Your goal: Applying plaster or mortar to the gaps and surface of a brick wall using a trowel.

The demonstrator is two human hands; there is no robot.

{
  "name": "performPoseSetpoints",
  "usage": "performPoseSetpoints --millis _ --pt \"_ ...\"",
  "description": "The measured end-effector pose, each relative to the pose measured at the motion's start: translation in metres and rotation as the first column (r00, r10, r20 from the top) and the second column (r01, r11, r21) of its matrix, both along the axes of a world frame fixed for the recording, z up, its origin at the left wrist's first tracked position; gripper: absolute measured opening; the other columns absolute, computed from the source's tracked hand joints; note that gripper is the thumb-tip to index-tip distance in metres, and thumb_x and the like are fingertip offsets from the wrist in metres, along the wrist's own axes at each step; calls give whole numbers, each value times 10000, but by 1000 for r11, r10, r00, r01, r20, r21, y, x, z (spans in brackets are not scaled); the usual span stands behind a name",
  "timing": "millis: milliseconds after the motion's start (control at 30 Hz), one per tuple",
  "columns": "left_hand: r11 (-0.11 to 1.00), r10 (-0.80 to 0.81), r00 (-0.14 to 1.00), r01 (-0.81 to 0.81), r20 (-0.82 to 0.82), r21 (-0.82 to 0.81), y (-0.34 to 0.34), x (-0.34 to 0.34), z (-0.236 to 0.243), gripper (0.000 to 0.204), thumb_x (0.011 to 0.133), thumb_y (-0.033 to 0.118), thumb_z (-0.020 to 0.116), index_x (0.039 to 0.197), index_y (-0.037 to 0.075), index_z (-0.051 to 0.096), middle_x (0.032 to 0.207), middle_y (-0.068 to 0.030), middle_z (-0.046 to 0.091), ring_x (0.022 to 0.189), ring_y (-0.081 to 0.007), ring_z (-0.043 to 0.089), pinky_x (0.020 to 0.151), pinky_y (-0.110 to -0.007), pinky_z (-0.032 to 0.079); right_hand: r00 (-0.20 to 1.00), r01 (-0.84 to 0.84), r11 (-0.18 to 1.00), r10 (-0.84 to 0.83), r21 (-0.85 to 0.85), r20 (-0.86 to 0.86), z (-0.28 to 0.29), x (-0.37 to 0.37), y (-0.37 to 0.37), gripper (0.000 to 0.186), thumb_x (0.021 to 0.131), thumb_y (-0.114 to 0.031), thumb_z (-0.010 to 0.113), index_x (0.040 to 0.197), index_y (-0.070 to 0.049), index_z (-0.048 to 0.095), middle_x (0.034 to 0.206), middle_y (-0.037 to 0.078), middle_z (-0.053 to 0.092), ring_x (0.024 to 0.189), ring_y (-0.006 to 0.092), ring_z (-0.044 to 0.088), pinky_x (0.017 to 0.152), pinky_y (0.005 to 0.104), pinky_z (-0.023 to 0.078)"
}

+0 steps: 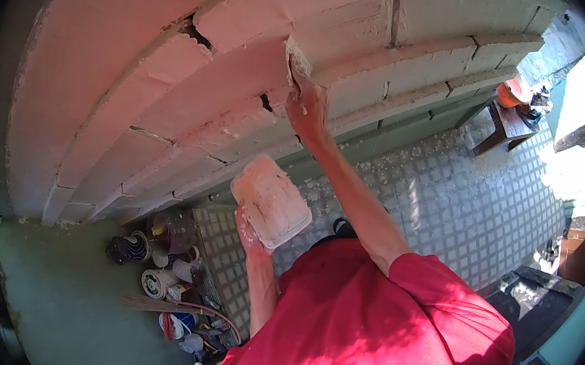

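Observation:
My right hand (306, 105) is raised to the block wall (351, 35), fingers closed round a putty knife (292, 60). Its blade touches the wall face just above a protruding ledge, and pale filler is caked on it. Lower down and to the left, my left hand (251, 235) grips a shallow, rounded rectangular tub (272, 205) from beneath. Whitish-pink filler smears the tub. Dark gaps show in several wall joints, one of them (267, 102) just left of my right hand. The fingers of my left hand are partly hidden by the tub.
Buckets (155, 283), a broom-like bundle of sticks (165, 306) and assorted containers crowd the lower left. Specks of debris lie on the patterned tile floor (441, 191). A wooden bench (509, 127) with an orange bowl (513, 90) stands at the far right. Nearer right is a dark box (537, 301).

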State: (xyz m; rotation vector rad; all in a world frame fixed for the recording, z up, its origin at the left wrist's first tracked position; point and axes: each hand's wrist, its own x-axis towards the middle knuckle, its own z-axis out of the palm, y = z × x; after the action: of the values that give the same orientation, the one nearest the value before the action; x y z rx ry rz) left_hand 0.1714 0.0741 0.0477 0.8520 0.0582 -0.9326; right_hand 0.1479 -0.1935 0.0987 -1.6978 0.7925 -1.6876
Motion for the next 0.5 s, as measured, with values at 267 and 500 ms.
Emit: performPoseSetpoints --millis 267,500 --pt "999 -10 998 8 -56 -37 20 -1 1 514 951 389 482 1367 87 472 1318 -81 559 1203 -275 537 1036 -436 434 951 308 947 -309 93 -4 22 -71 -78 539 721 18 457 1231 -56 616 725 284 521 587 418 532 580 415 449" --pt "999 32 998 -32 -46 0 27 2 -7 513 959 391 472 1382 100 453 1335 -75 546 1209 -278 534 1041 -450 430 994 14 1000 -13 10 -111 -6 -40 -48 518 727 34 479 1213 -54 636 814 248 626 692 344 615 639 379 484"
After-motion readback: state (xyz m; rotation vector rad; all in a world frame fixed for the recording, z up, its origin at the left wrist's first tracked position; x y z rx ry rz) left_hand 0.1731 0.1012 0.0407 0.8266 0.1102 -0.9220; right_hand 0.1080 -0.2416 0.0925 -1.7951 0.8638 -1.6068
